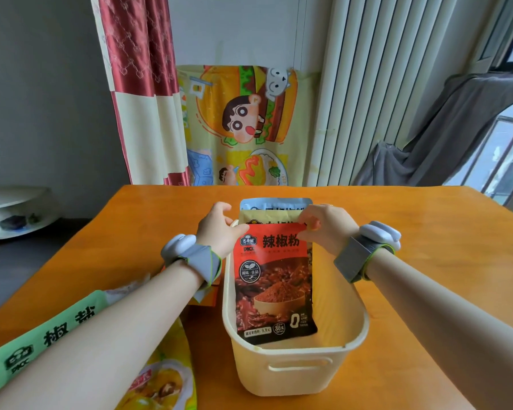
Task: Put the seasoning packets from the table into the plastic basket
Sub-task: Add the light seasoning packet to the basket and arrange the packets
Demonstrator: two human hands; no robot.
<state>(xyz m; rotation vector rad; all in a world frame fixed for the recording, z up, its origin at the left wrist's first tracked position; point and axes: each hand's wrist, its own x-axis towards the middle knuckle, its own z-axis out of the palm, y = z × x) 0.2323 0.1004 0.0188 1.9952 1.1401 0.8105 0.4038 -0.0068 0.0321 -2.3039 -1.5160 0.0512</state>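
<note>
A cream plastic basket [293, 368] stands on the orange table, in the middle near me. A red chili powder packet [274, 288] leans inside it against two other packets, one beige [268, 216] and one light blue [274, 203], which stick up at the far end. My left hand [218, 229] grips the red packet's top left corner. My right hand [328, 224] pinches its top right corner. A green packet [39, 338] and a yellow packet [160, 383] lie on the table at the near left, partly under my left forearm.
An orange box [203, 297] sits just left of the basket, mostly hidden by my left wrist. A cartoon cloth [243, 125] hangs behind the table's far edge. A white round appliance [15, 211] stands off the table at the left.
</note>
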